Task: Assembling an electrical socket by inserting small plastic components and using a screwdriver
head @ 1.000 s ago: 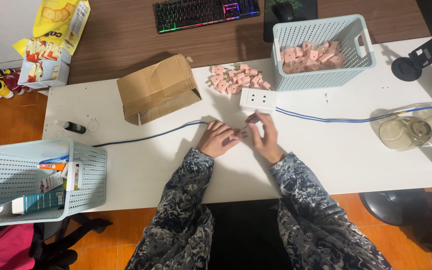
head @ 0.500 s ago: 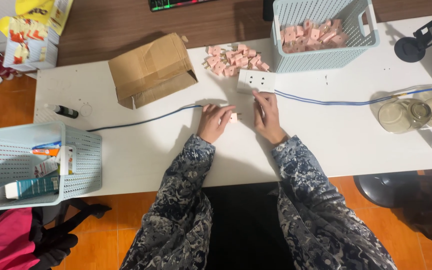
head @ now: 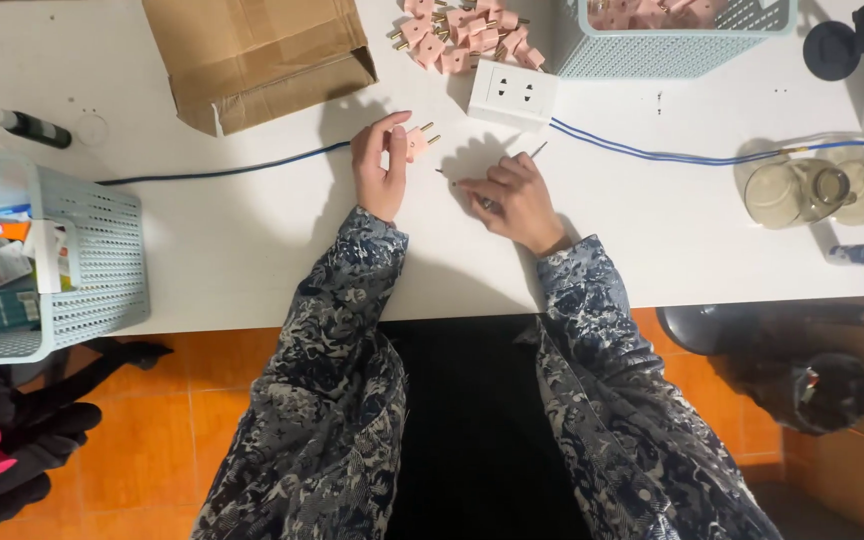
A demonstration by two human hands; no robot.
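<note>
My left hand (head: 380, 165) pinches a pink two-pin plug (head: 416, 141) just above the white table (head: 252, 240), its brass pins pointing right. My right hand (head: 512, 200) rests on the table a little to the right, closed around a thin screwdriver (head: 534, 152) whose tip sticks out up and right. A white socket block (head: 512, 94) lies just beyond both hands. A blue cable (head: 652, 152) runs from the block to the right, and a dark stretch of cable (head: 222, 171) leads left from my left hand.
A pile of pink plugs (head: 457, 35) lies behind the socket block, next to a pale blue basket (head: 672, 50). A brown paper bag (head: 252, 55) sits at back left. Another pale blue basket (head: 72, 250) with packets stands at the left edge. Glass jars (head: 822, 190) stand right.
The view has tilted down and closer. My hands have drawn apart: the left now holds a pink plug up, and the right has pulled back from the socket block with the screwdriver.
</note>
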